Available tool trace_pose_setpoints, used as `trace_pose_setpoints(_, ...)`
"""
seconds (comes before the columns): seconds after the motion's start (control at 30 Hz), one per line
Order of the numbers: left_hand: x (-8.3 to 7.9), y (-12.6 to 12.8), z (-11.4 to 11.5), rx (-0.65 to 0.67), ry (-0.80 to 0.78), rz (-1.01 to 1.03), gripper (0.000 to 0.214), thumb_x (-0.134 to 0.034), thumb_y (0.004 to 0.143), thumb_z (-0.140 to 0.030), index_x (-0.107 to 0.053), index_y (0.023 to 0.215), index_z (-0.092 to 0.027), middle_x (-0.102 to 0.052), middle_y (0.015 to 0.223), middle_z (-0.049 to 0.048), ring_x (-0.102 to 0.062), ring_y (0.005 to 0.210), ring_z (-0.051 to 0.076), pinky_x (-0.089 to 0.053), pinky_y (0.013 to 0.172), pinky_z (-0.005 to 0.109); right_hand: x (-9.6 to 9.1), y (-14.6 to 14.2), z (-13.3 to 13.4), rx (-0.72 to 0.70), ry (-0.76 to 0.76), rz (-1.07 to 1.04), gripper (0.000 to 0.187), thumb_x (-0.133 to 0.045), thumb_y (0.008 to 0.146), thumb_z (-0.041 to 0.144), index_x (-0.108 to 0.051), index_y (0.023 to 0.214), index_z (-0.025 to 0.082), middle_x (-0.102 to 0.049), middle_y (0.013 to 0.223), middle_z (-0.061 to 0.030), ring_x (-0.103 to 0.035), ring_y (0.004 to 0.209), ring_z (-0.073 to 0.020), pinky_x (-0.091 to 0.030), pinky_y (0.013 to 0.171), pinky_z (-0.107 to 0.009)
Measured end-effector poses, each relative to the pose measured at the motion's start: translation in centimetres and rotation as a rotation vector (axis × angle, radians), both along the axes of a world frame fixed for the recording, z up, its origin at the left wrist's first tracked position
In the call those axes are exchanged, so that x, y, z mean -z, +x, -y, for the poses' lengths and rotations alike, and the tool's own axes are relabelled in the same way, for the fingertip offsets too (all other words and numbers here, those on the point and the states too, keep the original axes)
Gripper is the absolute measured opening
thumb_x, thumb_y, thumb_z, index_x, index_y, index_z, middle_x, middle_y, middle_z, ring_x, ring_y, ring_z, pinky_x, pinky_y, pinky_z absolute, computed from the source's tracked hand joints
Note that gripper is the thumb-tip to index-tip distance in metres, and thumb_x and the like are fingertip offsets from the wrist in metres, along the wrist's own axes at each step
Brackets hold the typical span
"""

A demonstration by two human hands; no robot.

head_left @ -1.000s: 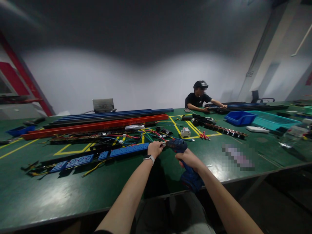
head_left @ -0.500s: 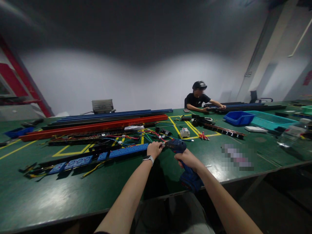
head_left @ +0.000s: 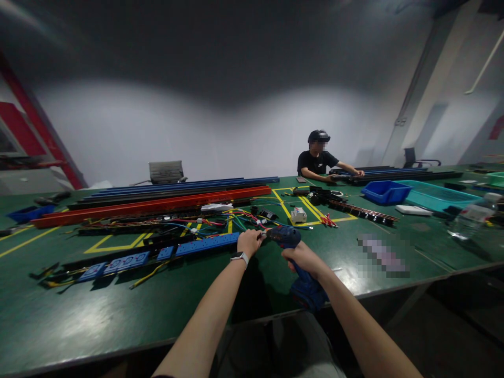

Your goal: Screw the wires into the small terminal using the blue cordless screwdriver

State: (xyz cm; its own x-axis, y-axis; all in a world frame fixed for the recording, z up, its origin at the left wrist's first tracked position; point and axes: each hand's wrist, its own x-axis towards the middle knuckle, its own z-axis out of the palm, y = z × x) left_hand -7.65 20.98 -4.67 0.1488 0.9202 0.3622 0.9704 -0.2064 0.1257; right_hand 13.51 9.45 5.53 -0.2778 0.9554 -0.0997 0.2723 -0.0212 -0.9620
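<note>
My right hand (head_left: pixel 304 258) is wrapped around the handle of a blue cordless drill (head_left: pixel 307 291), which points left. At the tip of the drill, my left hand (head_left: pixel 250 242) is closed at the right end of a long power strip (head_left: pixel 208 243) with blue sockets. Its fingers press together near the bit, and what they pinch is hidden. The strip lies on the green table, its black housing and yellow wires showing at the left end. Behind my left hand are loose coloured wires (head_left: pixel 240 218) and a small white block, perhaps a breaker (head_left: pixel 298 214).
Orange rail (head_left: pixel 157 206) and blue rails (head_left: pixel 189 185) lie across the back. To the right are a blue bin (head_left: pixel 386 192), a teal tray (head_left: pixel 437 195) and a water bottle (head_left: pixel 472 218). A co-worker (head_left: pixel 318 160) sits across the table, hands on dark rails. The front edge is close.
My hands, the drill and the strip look unmoved. The co-worker's head and torso have shifted slightly left.
</note>
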Motion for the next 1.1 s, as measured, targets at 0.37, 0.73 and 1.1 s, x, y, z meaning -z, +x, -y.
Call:
trace_pose_setpoints(0.37,-0.49,0.12,0.27,-0.012,-0.029,-0.005,0.043,-0.04,0.095,-0.059,-0.07,0.108,-0.03,-0.07,0.098,0.0066,-0.06,0.096,0.021,-0.039,0.079,0.03,-0.32,-0.09,0.3,0.007,-0.011,-0.008,0.006,-0.055,0.067,0.014,-0.053,0.071,0.018,-0.048,0.043,0.0058,-0.046,0.038,-0.0095,-0.034,0.04,-0.019)
trace_pose_setpoints(0.73,-0.51,0.14,0.37,-0.014,-0.028,0.005,0.041,-0.042,0.095,-0.057,-0.07,0.106,-0.03,-0.07,0.099,0.0068,-0.059,0.097,0.021,-0.038,0.077,0.03,-0.08,0.08,0.16,0.011,-0.018,-0.023,0.009,-0.057,0.067,0.015,-0.053,0.075,0.019,-0.048,0.045,0.0067,-0.048,0.04,-0.0106,-0.034,0.039,-0.019)
trace_pose_setpoints(1.1,-0.75,0.25,0.39,-0.031,-0.059,0.013,0.04,-0.043,0.095,-0.056,-0.07,0.107,-0.03,-0.07,0.101,0.0075,-0.059,0.098,0.021,-0.038,0.079,0.031,-0.18,0.05,0.23,0.01,-0.015,-0.019,0.008,-0.055,0.068,0.014,-0.052,0.073,0.019,-0.048,0.044,0.0062,-0.047,0.038,-0.0102,-0.034,0.039,-0.019)
